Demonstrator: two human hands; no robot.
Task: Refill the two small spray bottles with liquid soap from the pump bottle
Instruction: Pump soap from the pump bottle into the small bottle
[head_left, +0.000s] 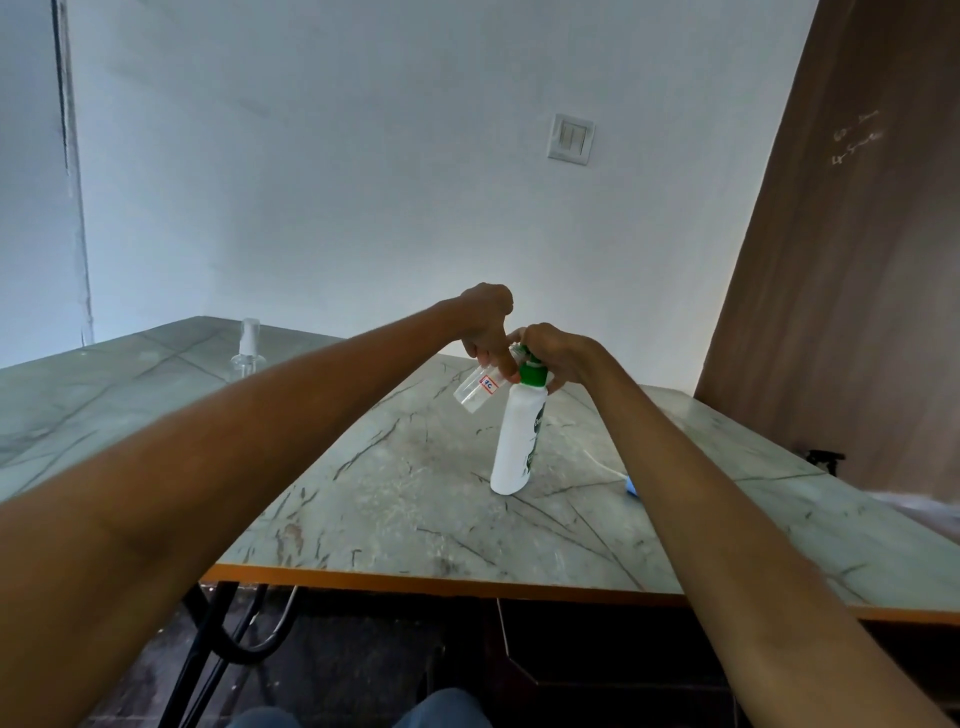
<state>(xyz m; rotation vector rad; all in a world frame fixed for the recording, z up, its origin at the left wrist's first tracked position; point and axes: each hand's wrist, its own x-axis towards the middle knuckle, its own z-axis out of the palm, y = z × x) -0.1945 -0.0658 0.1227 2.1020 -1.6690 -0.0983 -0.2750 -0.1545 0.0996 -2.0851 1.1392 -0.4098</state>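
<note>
The first fill looks underway: the left hand pinches a small clear spray bottle, tilted, its mouth at the green pump head of the white pump bottle, standing mid-bench. The right hand curls around the pump. Next calls for steady presses (soap barely visible inside). The second spray bottle waits capped, far left.

Both arms are seen bare from the elbows down, and no sleeves are worn over them. No rings, watch or bands are seen on the left hand or the right hand. Far below the hands, blue trousers are worn.
</note>
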